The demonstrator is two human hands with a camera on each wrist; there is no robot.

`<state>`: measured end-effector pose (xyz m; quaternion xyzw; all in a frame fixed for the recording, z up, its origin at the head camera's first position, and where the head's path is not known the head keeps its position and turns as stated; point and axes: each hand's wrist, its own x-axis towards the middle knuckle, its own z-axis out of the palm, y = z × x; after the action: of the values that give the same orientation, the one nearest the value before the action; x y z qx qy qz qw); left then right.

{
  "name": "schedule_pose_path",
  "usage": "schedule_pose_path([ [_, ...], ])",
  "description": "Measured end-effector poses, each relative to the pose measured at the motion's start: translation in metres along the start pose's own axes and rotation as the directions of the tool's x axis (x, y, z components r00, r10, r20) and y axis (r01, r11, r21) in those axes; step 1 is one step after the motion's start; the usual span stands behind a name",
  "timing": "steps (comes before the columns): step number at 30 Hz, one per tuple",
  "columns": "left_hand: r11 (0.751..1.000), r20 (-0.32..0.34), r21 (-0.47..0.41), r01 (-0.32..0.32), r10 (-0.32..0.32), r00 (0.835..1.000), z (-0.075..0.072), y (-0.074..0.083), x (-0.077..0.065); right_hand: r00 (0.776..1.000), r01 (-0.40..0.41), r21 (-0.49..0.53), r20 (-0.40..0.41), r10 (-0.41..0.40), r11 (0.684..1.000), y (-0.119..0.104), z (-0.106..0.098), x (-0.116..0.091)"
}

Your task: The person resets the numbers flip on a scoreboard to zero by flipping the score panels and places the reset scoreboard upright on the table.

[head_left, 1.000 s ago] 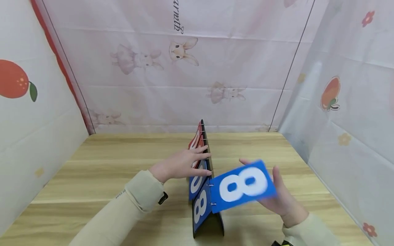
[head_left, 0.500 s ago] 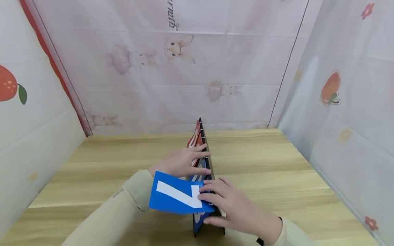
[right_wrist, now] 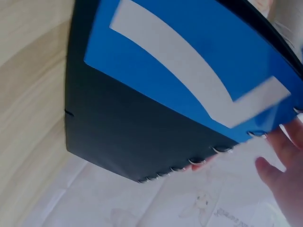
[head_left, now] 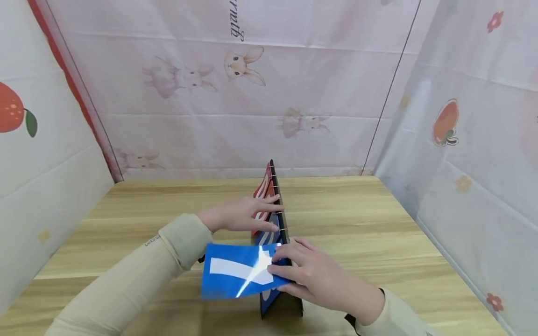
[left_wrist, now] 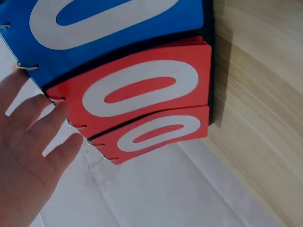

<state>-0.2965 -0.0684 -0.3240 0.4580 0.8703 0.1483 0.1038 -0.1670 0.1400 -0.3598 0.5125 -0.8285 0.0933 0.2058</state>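
A tabletop flip scoreboard [head_left: 266,303] with a black stand and wire rings stands edge-on at the middle of the table. My left hand [head_left: 235,214] lies over its top edge with straight fingers. Red cards with white zeros [left_wrist: 142,90] hang on its left face, past a blue zero card [left_wrist: 189,19]. My right hand [head_left: 321,275] holds a blue number card [head_left: 218,289] near its rings, fingers on top and thumb at the near edge. That card juts left, showing a white 7 with glare. On the other face hangs a blue 7 card [right_wrist: 189,28].
The stand rests on a pale wood-grain table [head_left: 357,219]. Cloth walls with printed rabbits [head_left: 244,65] and fruit [head_left: 445,123] enclose it at the back and both sides.
A blue card showing 8 has gone from the right side over to the left, where a 7 shows. My right hand has moved left onto the card; my left hand stays on the top edge.
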Motion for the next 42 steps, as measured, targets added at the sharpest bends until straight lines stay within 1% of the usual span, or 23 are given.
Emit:
schedule_pose_path([
  [3,1.000,0.039,-0.031,0.004,-0.003,0.999,-0.002,0.002,0.000,0.999,-0.023,0.018,0.040,0.022,1.000,-0.002,0.000,-0.001],
  [5,1.000,0.058,-0.014,0.021,-0.020,0.998,-0.001,0.005,-0.001,0.997,-0.042,0.016,0.065,0.041,0.999,-0.005,0.002,-0.002],
  [6,1.000,0.059,0.011,0.028,-0.029,0.998,0.000,0.008,-0.001,0.996,-0.049,0.010,0.078,0.048,0.999,-0.007,0.004,-0.002],
  [8,0.997,0.042,0.069,0.035,-0.038,0.998,0.004,0.015,-0.001,0.995,-0.057,0.005,0.078,0.056,0.998,-0.009,0.009,-0.004],
  [9,0.994,0.021,0.106,0.031,-0.034,0.999,0.006,0.019,0.000,0.994,-0.073,0.025,0.079,0.071,0.997,-0.010,0.011,-0.006],
  [10,0.989,-0.004,0.145,0.028,-0.028,1.000,0.007,0.023,0.001,0.995,-0.083,0.056,0.066,0.080,0.995,-0.010,0.012,-0.008],
  [12,0.978,-0.052,0.207,0.020,-0.010,0.999,0.009,0.030,0.005,0.989,-0.144,0.149,0.052,0.138,0.978,-0.009,0.013,-0.015],
  [13,0.973,-0.065,0.229,0.024,-0.009,0.998,0.010,0.033,0.007,0.981,-0.194,0.212,0.057,0.186,0.958,-0.008,0.012,-0.019],
  [14,0.970,-0.072,0.243,0.029,-0.012,0.997,0.011,0.035,0.010,0.966,-0.260,0.283,0.081,0.247,0.923,-0.007,0.011,-0.023],
  [16,0.966,-0.079,0.257,0.028,-0.008,0.997,0.012,0.038,0.014,0.926,-0.377,0.397,0.143,0.350,0.837,-0.004,0.007,-0.033],
  [17,0.967,-0.077,0.254,0.028,-0.009,0.997,0.012,0.038,0.015,0.901,-0.434,0.443,0.192,0.390,0.785,-0.002,0.006,-0.037],
  [19,0.970,-0.073,0.241,0.026,-0.009,0.997,0.012,0.037,0.016,0.861,-0.508,0.490,0.279,0.425,0.709,0.001,0.005,-0.043],
  [20,0.971,-0.072,0.236,0.026,-0.009,0.997,0.012,0.036,0.016,0.852,-0.524,0.507,0.309,0.423,0.684,0.003,0.006,-0.044],
  [22,0.972,-0.072,0.235,0.028,-0.011,0.997,0.009,0.035,0.017,0.846,-0.533,0.518,0.335,0.414,0.669,0.006,0.007,-0.046],
  [23,0.972,-0.068,0.234,0.032,-0.017,0.998,0.008,0.035,0.018,0.843,-0.539,0.516,0.338,0.420,0.666,0.007,0.008,-0.047],
  [27,0.971,-0.040,0.238,0.031,-0.022,0.999,0.005,0.037,0.022,0.839,-0.544,0.474,0.314,0.444,0.692,0.012,0.005,-0.053],
  [28,0.971,-0.035,0.237,0.025,-0.017,0.999,0.005,0.037,0.023,0.843,-0.537,0.465,0.308,0.441,0.704,0.013,0.003,-0.056],
  [30,0.972,-0.030,0.233,0.018,-0.011,0.999,0.006,0.037,0.024,0.858,-0.513,0.452,0.291,0.423,0.730,0.015,0.002,-0.059],
  [33,0.973,-0.047,0.231,0.017,-0.006,0.999,0.005,0.035,0.022,0.877,-0.479,0.418,0.269,0.399,0.772,0.017,0.001,-0.059],
  [34,0.972,-0.052,0.232,0.021,-0.009,0.999,0.004,0.034,0.021,0.880,-0.473,0.410,0.264,0.395,0.780,0.017,0.001,-0.058],
  [39,0.966,-0.066,0.252,0.056,-0.040,0.997,-0.001,0.028,0.014,0.875,-0.481,0.426,0.282,0.392,0.766,0.018,0.005,-0.051],
  [42,0.965,-0.062,0.256,0.058,-0.043,0.997,-0.004,0.030,0.019,0.869,-0.490,0.430,0.308,0.387,0.759,0.017,0.005,-0.052],
])
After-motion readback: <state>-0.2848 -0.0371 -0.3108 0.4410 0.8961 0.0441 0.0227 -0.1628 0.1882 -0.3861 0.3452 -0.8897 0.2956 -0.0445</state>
